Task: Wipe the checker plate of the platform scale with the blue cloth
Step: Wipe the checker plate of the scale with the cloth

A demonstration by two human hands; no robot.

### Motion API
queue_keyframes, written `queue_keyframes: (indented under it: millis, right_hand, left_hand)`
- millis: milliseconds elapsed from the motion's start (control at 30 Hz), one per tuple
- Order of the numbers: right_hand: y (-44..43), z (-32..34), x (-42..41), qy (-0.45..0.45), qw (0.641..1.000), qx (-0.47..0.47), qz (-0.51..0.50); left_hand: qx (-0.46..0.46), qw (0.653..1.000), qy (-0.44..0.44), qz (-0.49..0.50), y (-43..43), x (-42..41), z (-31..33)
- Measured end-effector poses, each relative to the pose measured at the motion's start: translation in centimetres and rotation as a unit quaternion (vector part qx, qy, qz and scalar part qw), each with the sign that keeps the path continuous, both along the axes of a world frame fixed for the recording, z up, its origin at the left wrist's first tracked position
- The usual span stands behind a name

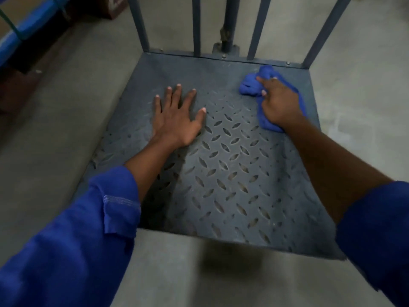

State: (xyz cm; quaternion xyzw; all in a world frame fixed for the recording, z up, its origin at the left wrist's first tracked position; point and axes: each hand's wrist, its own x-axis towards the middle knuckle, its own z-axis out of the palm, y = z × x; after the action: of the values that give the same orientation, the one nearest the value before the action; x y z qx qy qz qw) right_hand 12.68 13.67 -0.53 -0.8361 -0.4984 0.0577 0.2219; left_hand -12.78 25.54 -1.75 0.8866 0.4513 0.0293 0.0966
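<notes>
The grey checker plate [223,169] of the platform scale lies on the concrete floor and fills the middle of the view. My right hand [280,103] presses the crumpled blue cloth [251,86] onto the plate near its far right corner, fingers closed over the cloth. My left hand [177,116] rests flat on the plate left of centre, fingers spread, holding nothing. Both forearms reach out of blue sleeves.
Grey upright bars [141,25] and a central post [228,23] rise from the plate's far edge. Concrete floor [66,134] surrounds the scale. Blue-edged boxes or shelving [26,25] stand at the far left.
</notes>
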Motion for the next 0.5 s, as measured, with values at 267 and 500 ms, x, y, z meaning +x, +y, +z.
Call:
queue_keyframes:
  millis: [267, 500]
  right_hand:
    - [8.9, 0.4, -2.5, -0.027, 0.992, -0.020, 0.119]
    - [1.5, 0.6, -10.7, 0.004, 0.972, -0.010, 0.236]
  left_hand:
    - [-0.001, 0.998, -0.038, 0.059, 2.3, 1.7, -0.4]
    - [-0.020, 0.999, -0.033, -0.025, 0.9, -1.6, 0.5]
